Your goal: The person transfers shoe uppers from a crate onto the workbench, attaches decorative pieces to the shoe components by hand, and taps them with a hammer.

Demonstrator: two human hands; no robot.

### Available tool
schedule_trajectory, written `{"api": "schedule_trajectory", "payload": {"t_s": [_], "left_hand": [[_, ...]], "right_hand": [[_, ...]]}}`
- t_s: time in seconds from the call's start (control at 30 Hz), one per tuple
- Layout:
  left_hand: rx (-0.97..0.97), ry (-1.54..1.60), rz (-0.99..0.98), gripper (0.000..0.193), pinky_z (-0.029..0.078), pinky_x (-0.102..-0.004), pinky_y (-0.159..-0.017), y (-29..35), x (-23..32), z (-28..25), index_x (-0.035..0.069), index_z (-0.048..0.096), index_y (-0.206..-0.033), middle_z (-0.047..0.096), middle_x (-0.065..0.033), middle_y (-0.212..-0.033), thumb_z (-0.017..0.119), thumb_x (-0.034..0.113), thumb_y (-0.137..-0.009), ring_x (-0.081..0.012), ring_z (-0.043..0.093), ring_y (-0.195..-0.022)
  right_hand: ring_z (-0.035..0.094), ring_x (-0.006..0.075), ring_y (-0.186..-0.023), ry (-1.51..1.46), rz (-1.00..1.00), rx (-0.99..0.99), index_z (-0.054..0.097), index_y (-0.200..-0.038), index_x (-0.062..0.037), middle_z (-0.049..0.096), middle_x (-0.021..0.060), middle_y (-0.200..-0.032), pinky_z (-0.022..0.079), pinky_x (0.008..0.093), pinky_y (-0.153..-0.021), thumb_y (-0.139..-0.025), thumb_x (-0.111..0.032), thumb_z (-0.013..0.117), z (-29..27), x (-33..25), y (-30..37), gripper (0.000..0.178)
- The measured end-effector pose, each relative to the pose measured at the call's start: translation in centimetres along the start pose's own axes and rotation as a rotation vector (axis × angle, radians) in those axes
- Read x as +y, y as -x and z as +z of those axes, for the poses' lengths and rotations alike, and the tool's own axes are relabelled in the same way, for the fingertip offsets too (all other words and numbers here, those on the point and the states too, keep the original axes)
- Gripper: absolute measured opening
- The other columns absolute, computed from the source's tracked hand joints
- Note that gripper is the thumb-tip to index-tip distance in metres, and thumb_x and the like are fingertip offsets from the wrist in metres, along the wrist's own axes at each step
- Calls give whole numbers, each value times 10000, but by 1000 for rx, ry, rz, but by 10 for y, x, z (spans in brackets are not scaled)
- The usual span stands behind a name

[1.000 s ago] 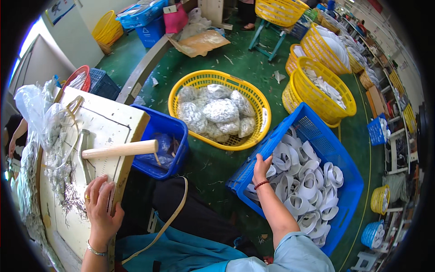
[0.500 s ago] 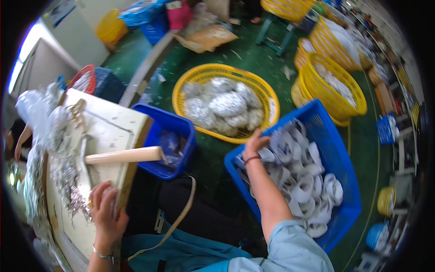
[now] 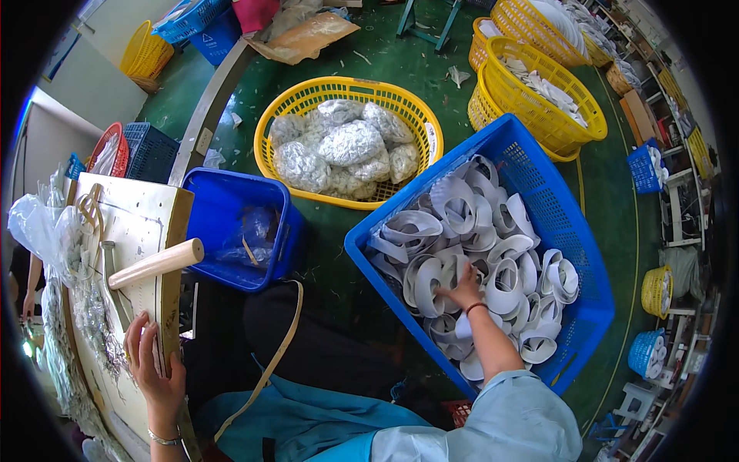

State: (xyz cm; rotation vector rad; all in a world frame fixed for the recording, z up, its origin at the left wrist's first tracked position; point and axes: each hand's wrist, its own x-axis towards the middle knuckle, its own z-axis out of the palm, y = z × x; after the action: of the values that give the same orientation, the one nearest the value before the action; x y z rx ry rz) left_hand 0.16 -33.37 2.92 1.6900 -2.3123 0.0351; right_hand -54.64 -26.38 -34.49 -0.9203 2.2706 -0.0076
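Right hand (image 3: pixel 464 292) in among the white rings (image 3: pixel 520 217), which lie heaped and tangled inside the blue crate (image 3: pixel 550 185)! Thumb and fingers are parted, with rings right at the fingertips; whether any is pinched, I can't tell. Over on the left, the left hand (image 3: pixel 154 377) lies loosely open on the table (image 3: pixel 146 208), fingers over its edge, thumb apart, nothing seen in its grasp.

Here's the danger: those rings overlap and loop through the heap, so a quick tug could drag up several at once, or tip a neighbour over the near wall, where the pile sits high. A pinch on two layers would likely do the same.

And watch the hammer (image 3: pixel 158 263)! It lies just beyond the left fingertips, handle jutting past the table's edge above the blue bin (image 3: pixel 218 215). A careless sweep of that hand could knock it off. The loose strap (image 3: pixel 283 348) arcs over the lap, too, and an elbow or sleeve might snag it.
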Motion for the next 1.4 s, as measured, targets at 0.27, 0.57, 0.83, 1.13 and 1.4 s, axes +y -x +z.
{"api": "schedule_trajectory", "payload": {"t_s": [0.27,0.57,0.83,1.13,1.4], "left_hand": [[4,-42,-29,529,344,-502,-1062,4,-3,-2,18,532,-1231,503,-217,-1313,563,10,-703,-406,461,-1241],[33,-37,3,536,363,-489,-1049,-1,1,-1,20,542,-1207,515,-207,-1303,573,-24,-674,-397,475,-1225],[47,-29,9,510,381,-474,-1037,-2,5,-1,12,559,-1182,533,-185,-1293,592,-6,-673,-390,484,-1215],[90,-13,38,523,354,-437,-1059,2,4,-2,33,561,-1225,529,-145,-1314,625,15,-707,-343,476,-1241],[120,51,42,537,356,-451,-1062,9,-3,-9,53,555,-1245,517,-147,-1337,620,16,-713,-343,466,-1257]], "right_hand": [[295,389,-1390,313,-33,-170,-30,-1531,-231,226,187,-1543,271,672,-1033,-846,-197,591,32,-5,28,925],[643,334,-1063,384,36,-13,47,-1530,-326,560,151,-1333,384,644,-929,-966,-181,370,73,21,-28,666],[642,357,-1028,196,-83,-44,494,-1369,-175,659,213,-1108,496,448,-909,-741,-209,670,12,3,42,653],[657,306,-992,-329,-141,43,642,-1114,-53,677,192,-1041,487,423,-894,-833,-188,575,-71,76,9,319],[642,247,-905,-169,-404,238,659,-1039,-54,675,136,-945,493,394,-843,-813,-209,614,-240,72,91,278]]}}
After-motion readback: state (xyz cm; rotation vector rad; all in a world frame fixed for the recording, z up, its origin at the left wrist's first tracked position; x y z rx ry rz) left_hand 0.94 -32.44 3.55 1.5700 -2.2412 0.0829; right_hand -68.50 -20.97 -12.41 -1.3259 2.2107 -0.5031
